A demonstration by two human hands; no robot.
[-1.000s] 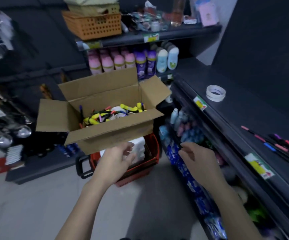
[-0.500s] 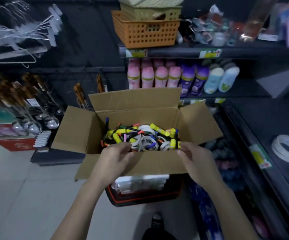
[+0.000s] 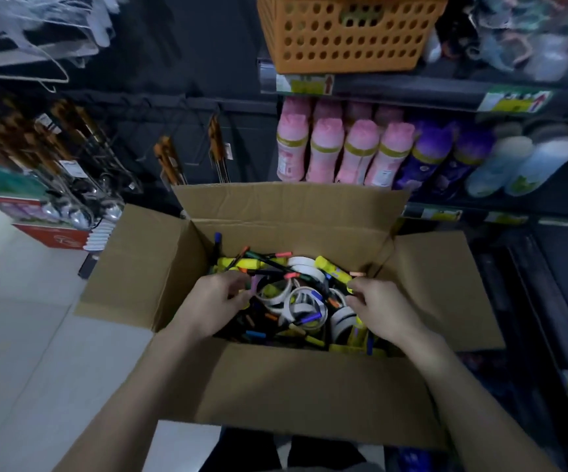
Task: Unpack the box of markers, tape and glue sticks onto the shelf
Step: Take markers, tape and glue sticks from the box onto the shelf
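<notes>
Reaching into the box with both hands, I have it open in the middle of the frame, all four flaps folded out. At upper left hang clear hangers, and below them wood-handled utensils on hooks.

My left hand is at the left side of the box's inside, fingers curled down into the pile. Whether they have hold of anything I cannot tell.

The box is well filled. Thin markers with coloured caps lie crisscross, white tape rolls sit in the middle, and yellow glue sticks lie across the top and along the near wall.

My right hand is at the right side inside, fingers bent, tips right at the end of a glue stick. I cannot tell whether they grip it.

Above the box an orange basket with holes stands on an upper shelf; its inside is hidden from me. Under that stand pink bottles, then purple bottles, then pale bottles further right. At the right edge of the frame runs the dark shelf, blurred.
</notes>
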